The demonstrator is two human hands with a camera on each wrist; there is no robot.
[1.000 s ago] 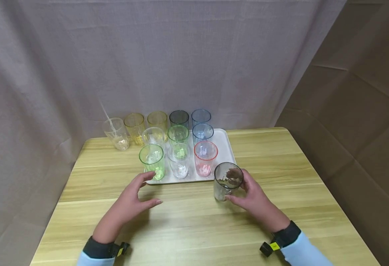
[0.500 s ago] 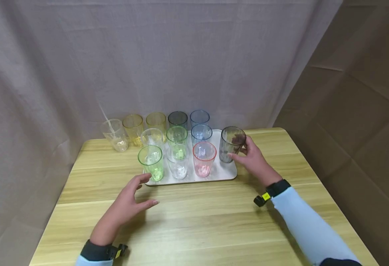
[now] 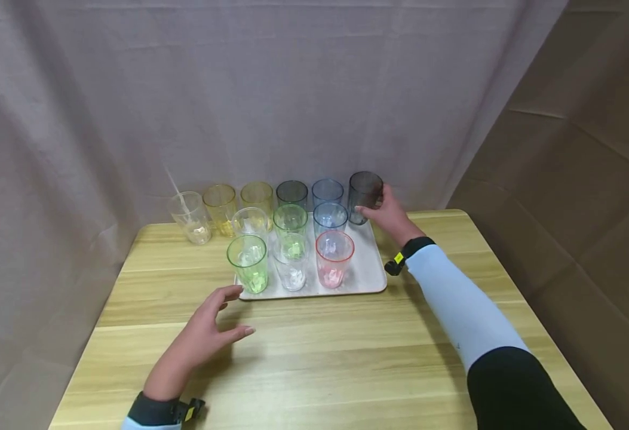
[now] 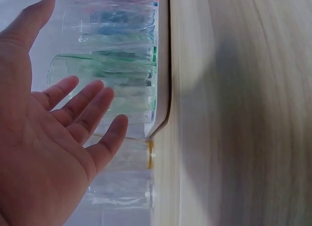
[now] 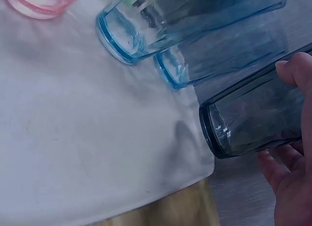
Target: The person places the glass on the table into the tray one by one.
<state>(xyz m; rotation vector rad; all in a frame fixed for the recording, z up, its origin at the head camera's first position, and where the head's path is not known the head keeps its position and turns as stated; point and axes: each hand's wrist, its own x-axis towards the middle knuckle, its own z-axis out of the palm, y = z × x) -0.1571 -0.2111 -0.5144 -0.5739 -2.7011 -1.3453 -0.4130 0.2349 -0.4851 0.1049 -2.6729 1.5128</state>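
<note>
My right hand [image 3: 392, 220] grips a smoky grey tumbler [image 3: 364, 197] by its side, at the back right corner of a white tray [image 3: 367, 275]. In the right wrist view the tumbler's base shows by the tray's edge, to one side of two blue tumblers [image 5: 146, 31]; whether it touches the tray I cannot tell. My left hand [image 3: 206, 334] is open with fingers spread and nothing in it. It hovers just in front of a green tumbler [image 3: 252, 269] at the tray's front left. A red-rimmed tumbler [image 3: 333, 263] stands at the tray's front, right of a clear one [image 3: 292, 272].
Several more tumblers crowd the back: a second green one [image 3: 290, 221], a dark one [image 3: 292, 190] and two yellow ones [image 3: 220, 206]. Left of the tray, a clear tumbler [image 3: 190, 218] on the wooden table [image 3: 314, 364] has a thin stick in it. A grey curtain [image 3: 314, 89] hangs behind.
My right hand has carried the smoky grey tumbler from the tray's front right, over its right side, to the back right corner. The left hand has stayed nearly still.
</note>
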